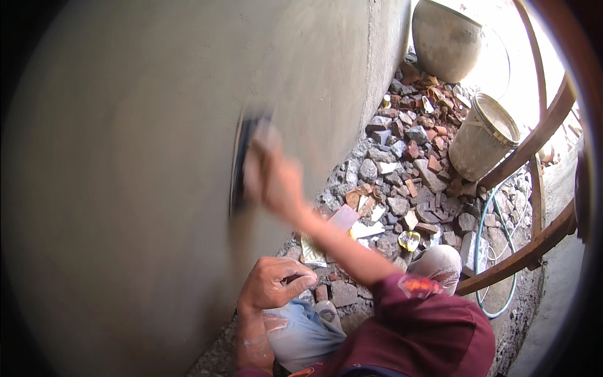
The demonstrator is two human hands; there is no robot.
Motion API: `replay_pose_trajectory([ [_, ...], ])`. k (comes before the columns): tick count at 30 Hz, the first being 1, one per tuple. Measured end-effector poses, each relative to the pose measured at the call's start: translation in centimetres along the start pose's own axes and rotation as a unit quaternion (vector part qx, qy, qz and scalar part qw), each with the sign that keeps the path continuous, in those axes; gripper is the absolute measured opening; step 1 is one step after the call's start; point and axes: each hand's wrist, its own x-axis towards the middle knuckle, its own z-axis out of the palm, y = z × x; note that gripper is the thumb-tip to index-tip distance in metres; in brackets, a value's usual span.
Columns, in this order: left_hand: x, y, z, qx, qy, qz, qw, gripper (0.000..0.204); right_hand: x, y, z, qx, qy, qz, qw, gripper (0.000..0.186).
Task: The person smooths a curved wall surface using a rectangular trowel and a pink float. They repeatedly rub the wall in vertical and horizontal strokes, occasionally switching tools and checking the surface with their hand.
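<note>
My right hand (pixel 270 169), blurred by motion, grips a dark, long-bladed plastering trowel (pixel 239 166) that lies against the grey plastered wall (pixel 157 125). The blade stands nearly upright along the surface; its handle is hidden by my fingers. Below it, my left hand (pixel 273 283) hangs in front of my knee with its fingers curled toward the thumb, and nothing shows in the hollow between them. Grey smears mark that forearm.
Broken stones and brick rubble (pixel 408 169) cover the ground right of the wall, with scraps of litter (pixel 370 229) among them. A dirty bucket (pixel 483 135), a large rounded vessel (pixel 446 41), a green hose (pixel 482 251) and curved wooden bars (pixel 527 251) stand or lie farther right.
</note>
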Motion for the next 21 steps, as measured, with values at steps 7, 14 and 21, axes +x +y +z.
replay_pose_trajectory([
  [7, -0.9, 1.7, -0.1, -0.011, -0.037, -0.004, 0.999, 0.014, 3.8, 0.1, -1.4, 0.141, 0.112, -0.030, 0.983, 0.062],
  [14, -0.9, 1.4, 0.0, 0.001, -0.019, 0.033, 0.999, 0.017, 25.1, 4.2, -7.2, 0.116, 0.038, -0.036, 0.992, 0.043],
  [21, -1.0, 1.5, 0.4, -0.018, -0.039, 0.034, 0.998, 0.018, -8.1, -5.9, -0.9, 0.110, -0.080, 0.021, 0.991, 0.073],
])
